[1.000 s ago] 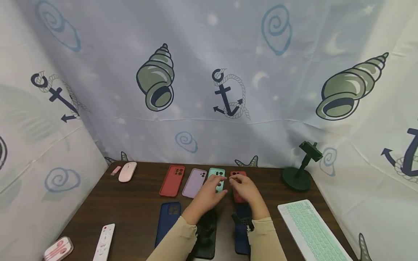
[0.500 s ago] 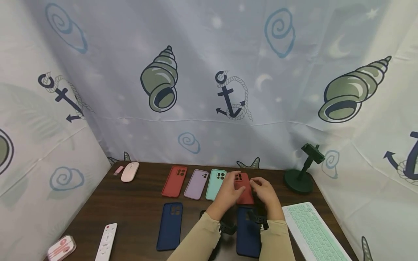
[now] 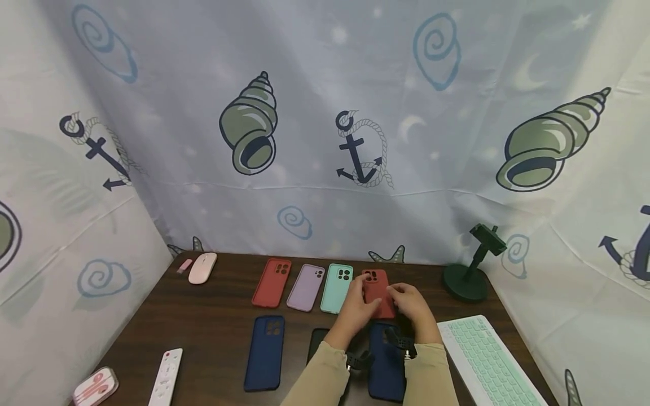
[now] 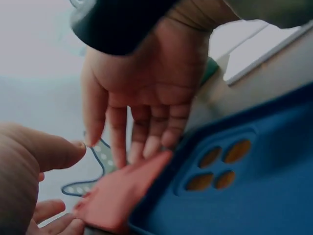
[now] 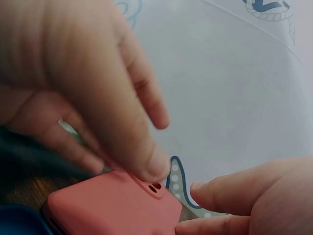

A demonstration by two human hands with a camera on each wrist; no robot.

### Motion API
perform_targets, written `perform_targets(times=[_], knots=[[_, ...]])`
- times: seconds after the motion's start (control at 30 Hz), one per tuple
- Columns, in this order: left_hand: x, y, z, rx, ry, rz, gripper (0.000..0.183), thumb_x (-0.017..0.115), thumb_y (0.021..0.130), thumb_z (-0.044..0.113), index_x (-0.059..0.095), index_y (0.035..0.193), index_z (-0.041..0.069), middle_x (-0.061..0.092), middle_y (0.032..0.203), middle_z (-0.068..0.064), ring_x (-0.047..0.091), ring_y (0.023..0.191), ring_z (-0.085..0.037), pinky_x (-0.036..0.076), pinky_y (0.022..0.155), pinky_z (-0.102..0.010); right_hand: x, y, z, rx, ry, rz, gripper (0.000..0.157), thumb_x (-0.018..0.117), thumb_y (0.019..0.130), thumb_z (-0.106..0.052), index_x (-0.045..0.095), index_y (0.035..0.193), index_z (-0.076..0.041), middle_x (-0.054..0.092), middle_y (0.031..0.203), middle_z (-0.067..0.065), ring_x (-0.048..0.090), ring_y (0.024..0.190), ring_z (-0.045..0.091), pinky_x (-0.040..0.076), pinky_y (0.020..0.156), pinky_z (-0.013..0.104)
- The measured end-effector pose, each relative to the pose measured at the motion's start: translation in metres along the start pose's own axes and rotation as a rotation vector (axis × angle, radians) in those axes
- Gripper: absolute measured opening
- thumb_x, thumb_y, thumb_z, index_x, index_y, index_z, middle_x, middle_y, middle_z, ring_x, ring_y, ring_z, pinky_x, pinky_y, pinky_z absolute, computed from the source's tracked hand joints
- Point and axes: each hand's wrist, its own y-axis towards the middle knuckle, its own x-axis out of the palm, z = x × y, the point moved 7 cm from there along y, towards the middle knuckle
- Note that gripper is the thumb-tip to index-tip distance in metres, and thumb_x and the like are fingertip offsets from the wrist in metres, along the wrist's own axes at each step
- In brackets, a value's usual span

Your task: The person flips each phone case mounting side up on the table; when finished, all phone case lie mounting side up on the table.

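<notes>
A red phone case (image 3: 377, 288) lies at the right end of the back row in the head view, its camera cutouts toward the far side. My left hand (image 3: 355, 309) is at its left edge, fingers loosely bent. On the opposite edge, my right hand (image 3: 412, 304) touches or nearly touches the case. The right wrist view has the right thumb (image 5: 155, 164) over the red case (image 5: 110, 208), near its cutouts. Neither hand is closed round it. Nearer me lies a dark blue phone case (image 3: 384, 366), partly behind the right wrist's strap.
Left along the back row are mint (image 3: 332, 293), purple (image 3: 306, 287) and red (image 3: 272, 282) phone cases. Another blue case (image 3: 264, 355) and a black case (image 3: 317, 338) lie nearer. A keyboard (image 3: 487, 361) and green stand (image 3: 465, 282) are right; mouse (image 3: 202, 268) and remote (image 3: 166, 375) left.
Both hands have moved right from above the mint case to the sides of the right-hand red case. Over the last half second they shift only slightly. The mint case is now mostly uncovered.
</notes>
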Motion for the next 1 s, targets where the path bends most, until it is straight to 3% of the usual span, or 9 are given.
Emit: perform_targets(times=[0.13, 0.43, 0.67, 1.0], knots=[[0.006, -0.006, -0.011, -0.010, -0.026, -0.031, 0.069, 0.067, 0.098, 0.020, 0.031, 0.156, 0.006, 0.040, 0.150, -0.024, 0.050, 0.135, -0.038, 0.048, 0.104, -0.051, 0.002, -0.001, 0.003, 0.006, 0.002, 0.002, 0.047, 0.053, 0.105, -0.035, 0.059, 0.136, 0.001, 0.066, 0.120, 0.021, 0.062, 0.103, 0.028, 0.053, 0.080, 0.038], [0.006, -0.010, -0.026, -0.049, -0.163, -0.016, 0.067, 0.067, 0.098, 0.014, 0.032, 0.155, 0.006, 0.035, 0.157, -0.019, 0.036, 0.149, -0.033, 0.035, 0.119, -0.048, 0.005, -0.003, 0.007, 0.006, 0.000, -0.005, 0.047, 0.054, 0.104, -0.035, 0.062, 0.134, 0.000, 0.067, 0.120, 0.020, 0.064, 0.106, 0.028, 0.055, 0.084, 0.042], [0.006, -0.005, -0.019, -0.053, -0.109, -0.037, 0.066, 0.067, 0.098, 0.016, 0.034, 0.155, 0.007, 0.036, 0.155, -0.019, 0.039, 0.147, -0.034, 0.036, 0.118, -0.048, 0.001, 0.000, 0.004, 0.008, 0.000, 0.015, 0.046, 0.054, 0.104, -0.035, 0.061, 0.134, 0.000, 0.067, 0.122, 0.020, 0.064, 0.107, 0.030, 0.054, 0.086, 0.044], [0.007, -0.003, -0.021, -0.040, -0.085, -0.060, 0.067, 0.068, 0.098, 0.023, 0.035, 0.155, 0.009, 0.038, 0.154, -0.017, 0.043, 0.145, -0.032, 0.041, 0.115, -0.047, -0.003, 0.001, 0.005, 0.013, 0.064, 0.039, 0.044, 0.056, 0.104, -0.033, 0.061, 0.133, -0.001, 0.066, 0.118, 0.020, 0.062, 0.101, 0.028, 0.054, 0.079, 0.037]])
